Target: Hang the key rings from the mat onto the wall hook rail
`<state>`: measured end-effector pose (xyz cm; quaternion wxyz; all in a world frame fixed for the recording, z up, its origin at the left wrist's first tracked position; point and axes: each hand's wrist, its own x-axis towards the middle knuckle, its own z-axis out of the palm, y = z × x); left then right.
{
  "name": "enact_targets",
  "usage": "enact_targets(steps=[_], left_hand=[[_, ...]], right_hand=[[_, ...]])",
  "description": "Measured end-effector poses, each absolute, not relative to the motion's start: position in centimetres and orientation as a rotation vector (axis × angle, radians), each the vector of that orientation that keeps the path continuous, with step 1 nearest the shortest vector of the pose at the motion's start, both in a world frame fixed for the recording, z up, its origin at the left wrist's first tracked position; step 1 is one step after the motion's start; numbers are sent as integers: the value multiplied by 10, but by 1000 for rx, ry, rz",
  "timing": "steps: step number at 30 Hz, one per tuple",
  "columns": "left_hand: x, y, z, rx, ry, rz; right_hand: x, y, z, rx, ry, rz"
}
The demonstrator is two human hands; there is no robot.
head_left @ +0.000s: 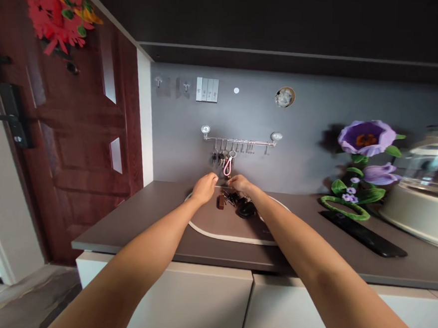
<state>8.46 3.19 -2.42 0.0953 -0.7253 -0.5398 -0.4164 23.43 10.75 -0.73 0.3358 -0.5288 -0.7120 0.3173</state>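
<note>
My left hand point(205, 187) is closed in a pinch above the back left of a brown mat point(207, 223) with a pale rim. Whatever its fingertips may hold cannot be made out. Just below the hanging keys, my right hand point(240, 183) also pinches, with a small dark thing at its fingertips. A pink strap point(228, 166) on a ring hangs from the hook rail point(239, 141), beside several keys point(220, 157). Between my hands, loose keys point(233, 199), a brown tag point(221, 201) and a black fob point(246, 209) lie on the mat.
Purple artificial flowers point(366, 139) stand on the counter point(155, 214) at right, behind a long black object point(364, 234). Farther right is a white appliance point(421, 213) with a clear top. A dark cabinet point(289, 24) overhangs the counter. The red-brown door point(81, 139) is at left.
</note>
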Motion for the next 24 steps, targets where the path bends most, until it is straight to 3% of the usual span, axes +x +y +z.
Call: enact_targets(steps=[10,24], left_hand=[[83,33,-24,-2166,-1617,-1211],[81,36,-26,-2162,-1624,-1202]], right_hand=[[236,107,2,-1502,-2324,667],[241,91,5,-1505,-2317,670]])
